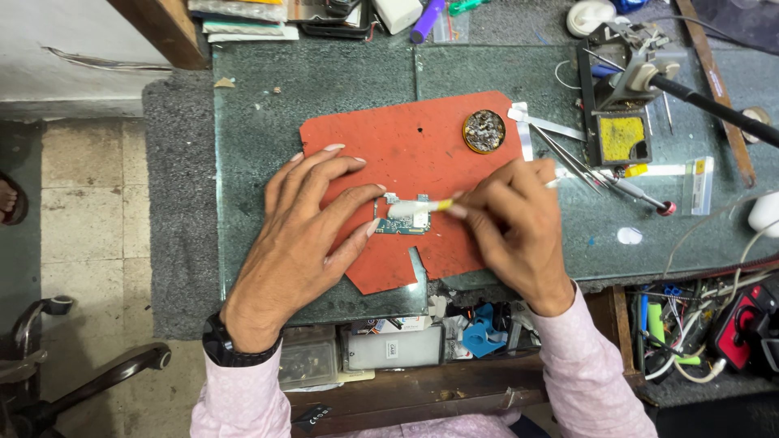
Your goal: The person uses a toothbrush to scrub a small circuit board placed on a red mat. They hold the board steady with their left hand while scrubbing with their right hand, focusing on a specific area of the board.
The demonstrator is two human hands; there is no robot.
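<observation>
pinning a small circuit board (403, 221) flat on the red mat (406, 146), the left hand (304, 235) keeps its fingers spread. the right hand (511, 227) pinches a white brush (414, 208), its tip on the board, mid-bench.

Even, fairly bright light falls from above, leaving only soft, short shadows under the hands on the red mat (406, 154). The glass tabletop (268, 105) shows a dull sheen without harsh glare. The centre is sharp; the frame edges look slightly stretched, perhaps from a wide lens.

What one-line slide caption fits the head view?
Left hand steadies a small circuit board on a red mat while the right hand brushes it.
</observation>
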